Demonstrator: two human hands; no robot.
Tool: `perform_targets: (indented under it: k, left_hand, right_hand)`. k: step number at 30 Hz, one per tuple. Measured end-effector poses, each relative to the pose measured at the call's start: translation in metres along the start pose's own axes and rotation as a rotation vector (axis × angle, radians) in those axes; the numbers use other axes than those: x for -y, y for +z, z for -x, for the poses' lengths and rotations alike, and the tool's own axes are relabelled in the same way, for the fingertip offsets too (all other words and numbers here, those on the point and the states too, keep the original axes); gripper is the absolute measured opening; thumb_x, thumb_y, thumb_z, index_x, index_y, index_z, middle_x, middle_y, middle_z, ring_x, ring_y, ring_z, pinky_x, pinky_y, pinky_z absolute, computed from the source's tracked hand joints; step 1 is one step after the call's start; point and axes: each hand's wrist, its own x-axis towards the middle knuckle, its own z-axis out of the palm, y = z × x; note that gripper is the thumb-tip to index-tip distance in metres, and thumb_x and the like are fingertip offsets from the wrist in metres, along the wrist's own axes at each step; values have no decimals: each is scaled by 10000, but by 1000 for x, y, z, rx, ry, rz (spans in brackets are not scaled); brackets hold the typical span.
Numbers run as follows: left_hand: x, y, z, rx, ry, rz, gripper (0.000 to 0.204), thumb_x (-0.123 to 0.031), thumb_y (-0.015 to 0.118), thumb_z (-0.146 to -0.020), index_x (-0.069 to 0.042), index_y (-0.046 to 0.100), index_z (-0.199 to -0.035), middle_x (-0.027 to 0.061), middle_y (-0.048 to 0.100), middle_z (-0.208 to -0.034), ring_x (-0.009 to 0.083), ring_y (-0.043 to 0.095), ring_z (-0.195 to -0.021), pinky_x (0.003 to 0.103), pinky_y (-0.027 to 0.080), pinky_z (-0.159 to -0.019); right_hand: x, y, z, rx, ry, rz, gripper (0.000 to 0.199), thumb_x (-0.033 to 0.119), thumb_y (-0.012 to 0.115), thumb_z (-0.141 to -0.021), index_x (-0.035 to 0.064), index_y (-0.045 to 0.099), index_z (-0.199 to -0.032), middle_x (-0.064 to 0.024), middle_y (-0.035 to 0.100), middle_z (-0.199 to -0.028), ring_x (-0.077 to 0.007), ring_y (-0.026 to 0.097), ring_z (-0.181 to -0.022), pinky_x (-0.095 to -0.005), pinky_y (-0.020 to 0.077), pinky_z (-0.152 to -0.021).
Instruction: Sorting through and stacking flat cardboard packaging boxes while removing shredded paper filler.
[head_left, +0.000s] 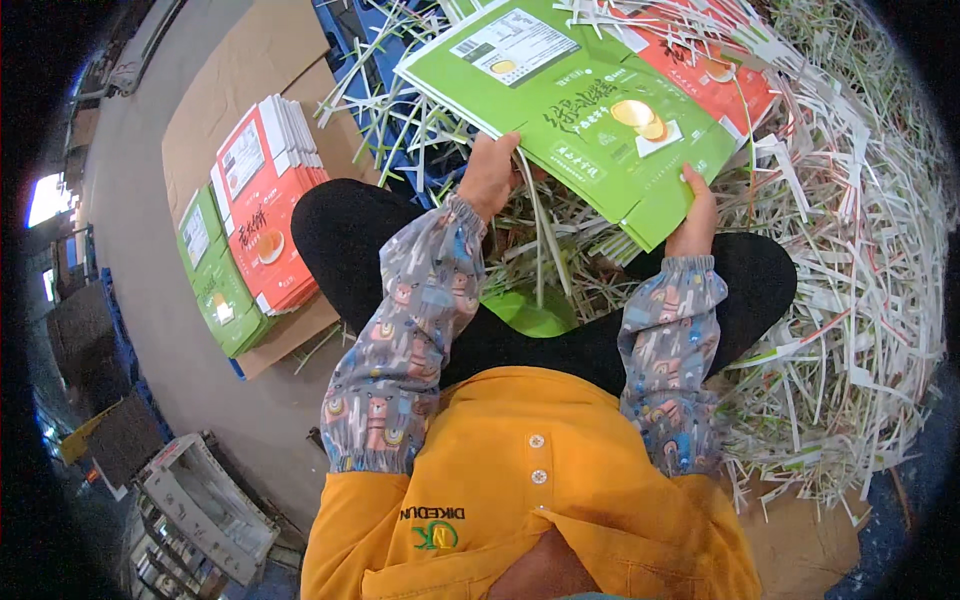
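A stack of flat green printed carton blanks [570, 100] is held tilted in front of me, over my crossed legs. My left hand [490, 178] grips its near left edge, with the thumb on top. At the near right corner, my right hand [694, 215] is closed on the same stack, thumb over the printed face. Red carton blanks [755, 95] lie beyond the green ones, partly covered by them and by paper strips. Thin offcut strips [545, 230] hang down beneath the stack near my left hand.
Tangled white and green paper strips [840, 260] are heaped on the right and far side. To the left, a brown cardboard sheet [190, 120] bears stacks of red carton blanks [262, 200] and green carton blanks [205, 245]. A pale crate-like frame [205, 505] stands at the lower left.
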Motion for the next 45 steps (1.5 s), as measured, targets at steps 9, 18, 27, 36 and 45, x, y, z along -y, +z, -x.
perform_targets:
  k: [9,18,27,36,45]
  left_hand:
    - [-33,-20,3,208,-22,-428,211,-190,486,-827,-68,388,-969,-19,416,-633,53,368,-492,182,272,-376]
    - [-70,-104,-6,430,264,-1635,188,-133,422,-813,-63,462,-983,186,570,-843,329,569,-788,416,436,-683]
    - [-84,-152,-31,314,3,-1362,506,-249,636,-680,3,444,-1075,117,517,-1050,219,499,-983,333,405,-804]
    - [-66,-111,-64,-248,-43,304,555,-551,563,-702,-92,509,-1009,27,523,-883,159,482,-843,344,414,-758]
    - [-65,-121,-123,-688,568,-759,275,-240,532,-801,32,577,-810,108,615,-763,241,590,-701,349,422,-552]
  right_hand:
    - [5,-13,-12,52,32,-40,325,166,544,-779,-23,486,-1037,-102,575,-923,-205,575,-804,-286,468,-696]
    - [22,-19,-10,99,150,-117,280,160,558,-769,1,503,-993,-85,579,-888,-197,581,-752,-290,470,-667]
    - [34,-20,-9,173,110,-58,306,202,476,-824,-17,476,-1037,-118,568,-966,-225,569,-833,-326,464,-742]
    - [28,-17,-5,174,165,-98,325,203,474,-823,-12,456,-1067,-119,554,-998,-230,562,-857,-328,460,-746]
    - [26,-11,2,39,-60,245,305,202,525,-795,-35,513,-986,-91,570,-899,-172,562,-761,-272,450,-690]
